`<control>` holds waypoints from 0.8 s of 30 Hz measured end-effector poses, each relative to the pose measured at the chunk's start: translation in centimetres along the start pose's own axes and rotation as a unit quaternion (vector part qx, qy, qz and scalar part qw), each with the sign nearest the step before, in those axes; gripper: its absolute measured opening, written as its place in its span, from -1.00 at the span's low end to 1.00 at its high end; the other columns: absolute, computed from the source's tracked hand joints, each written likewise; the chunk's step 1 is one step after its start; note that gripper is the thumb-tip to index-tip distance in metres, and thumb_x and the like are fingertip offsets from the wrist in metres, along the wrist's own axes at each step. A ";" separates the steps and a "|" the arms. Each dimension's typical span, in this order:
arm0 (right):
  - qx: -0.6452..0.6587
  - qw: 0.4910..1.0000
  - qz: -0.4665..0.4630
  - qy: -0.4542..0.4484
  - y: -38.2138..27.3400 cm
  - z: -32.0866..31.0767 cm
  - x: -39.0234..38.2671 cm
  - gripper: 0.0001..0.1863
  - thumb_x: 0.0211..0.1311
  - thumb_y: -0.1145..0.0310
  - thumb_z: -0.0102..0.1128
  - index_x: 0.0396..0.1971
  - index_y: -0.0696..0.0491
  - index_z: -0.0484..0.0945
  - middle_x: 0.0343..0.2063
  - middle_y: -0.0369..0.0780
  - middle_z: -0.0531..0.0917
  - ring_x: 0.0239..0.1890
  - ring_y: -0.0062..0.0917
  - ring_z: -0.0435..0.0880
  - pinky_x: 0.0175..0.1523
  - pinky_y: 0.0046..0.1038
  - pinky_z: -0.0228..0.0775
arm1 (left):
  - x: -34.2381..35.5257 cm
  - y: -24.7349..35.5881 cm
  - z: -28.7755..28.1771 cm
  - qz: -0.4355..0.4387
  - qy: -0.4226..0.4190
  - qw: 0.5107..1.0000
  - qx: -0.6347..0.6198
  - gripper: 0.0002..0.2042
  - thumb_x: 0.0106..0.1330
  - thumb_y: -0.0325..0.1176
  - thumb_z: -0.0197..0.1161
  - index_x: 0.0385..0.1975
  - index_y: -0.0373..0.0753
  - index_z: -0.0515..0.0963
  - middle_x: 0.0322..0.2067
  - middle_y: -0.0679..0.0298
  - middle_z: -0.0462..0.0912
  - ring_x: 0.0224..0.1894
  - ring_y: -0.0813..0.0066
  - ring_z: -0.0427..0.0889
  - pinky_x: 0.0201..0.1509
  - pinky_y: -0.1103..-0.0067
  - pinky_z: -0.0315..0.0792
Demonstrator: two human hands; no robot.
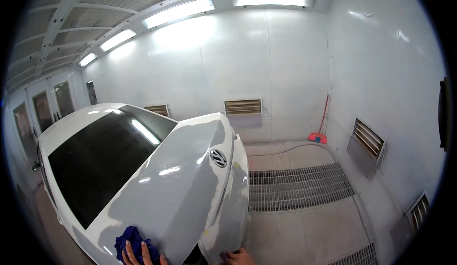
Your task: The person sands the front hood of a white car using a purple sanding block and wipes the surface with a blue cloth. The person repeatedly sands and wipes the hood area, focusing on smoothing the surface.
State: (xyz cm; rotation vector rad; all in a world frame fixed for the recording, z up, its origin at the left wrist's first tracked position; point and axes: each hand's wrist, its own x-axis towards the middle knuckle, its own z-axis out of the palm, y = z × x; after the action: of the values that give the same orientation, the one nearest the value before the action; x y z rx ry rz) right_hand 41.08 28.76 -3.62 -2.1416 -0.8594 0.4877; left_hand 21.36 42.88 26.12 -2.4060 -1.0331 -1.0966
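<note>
My left hand (140,255) presses a crumpled dark blue cloth (129,236) on the white car's trunk lid (173,189), which has large grey patches. Its fingers are bent over the cloth. My right hand (238,256) is at the lower centre, fingers curled beside the grey-patched rear bumper (223,227); a small dark item at its fingertips is too unclear to name. A round chrome emblem (218,158) sits on the trunk, and the dark rear window (102,165) lies to the left.
The white-walled booth has lit ceiling panels, slatted wall vents (243,107) and paneled doors (64,96) at left. Right of the car, metal floor grates (300,184) are set in the floor. A red broom (317,138) leans at the back corner, near a hose along the floor.
</note>
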 end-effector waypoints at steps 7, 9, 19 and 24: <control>-0.079 0.987 -0.131 0.042 2.7 -1.7 2.0 -0.68 0.35 0.25 0.14 0.01 0.00 0.68 0.07 -0.13 0.66 0.01 -0.06 0.61 0.15 -0.07 0.49 | -0.1 -0.3 0.1 0.011 0.017 1.000 -0.012 -0.44 0.22 -0.10 0.42 0.27 -0.01 0.58 0.38 -0.07 0.38 0.31 -0.24 0.37 0.38 -0.05 0.27; -0.135 0.969 -0.202 0.054 3.1 -2.1 2.4 -0.68 0.33 0.27 0.17 0.02 0.00 0.68 0.10 -0.15 0.65 0.02 -0.07 0.61 0.15 -0.07 0.50 | -0.3 -0.4 0.4 0.012 0.013 1.000 -0.007 -0.44 0.25 -0.08 0.38 0.29 0.04 0.55 0.41 -0.05 0.33 0.34 -0.27 0.34 0.36 -0.07 0.26; -0.019 0.990 -0.081 0.111 -1.6 -6.1 1.4 -0.62 0.19 0.23 0.27 0.02 -0.06 0.70 -0.01 0.10 0.58 0.04 0.03 0.56 0.19 -0.10 0.48 | 0.3 -0.9 3.7 0.046 0.041 0.998 0.022 -0.41 0.31 -0.13 0.32 0.35 -0.14 0.48 0.44 -0.04 0.29 0.40 -0.09 0.33 0.43 0.10 0.18; 0.047 0.995 -0.025 0.079 -2.4 -6.0 0.1 -0.52 0.16 0.29 0.29 0.14 -0.10 0.64 0.12 0.08 0.49 0.09 0.05 0.53 0.18 -0.06 0.46 | 0.3 -1.4 3.8 0.052 0.055 0.997 0.002 -0.39 0.32 -0.08 0.36 0.36 -0.11 0.47 0.43 0.00 0.29 0.42 -0.01 0.31 0.44 0.09 0.18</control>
State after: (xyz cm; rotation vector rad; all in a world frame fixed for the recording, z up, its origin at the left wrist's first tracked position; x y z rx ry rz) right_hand 43.59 26.92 2.06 -2.0375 -0.7831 0.3220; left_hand 22.45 46.00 23.80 -2.3380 -0.8647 -1.1741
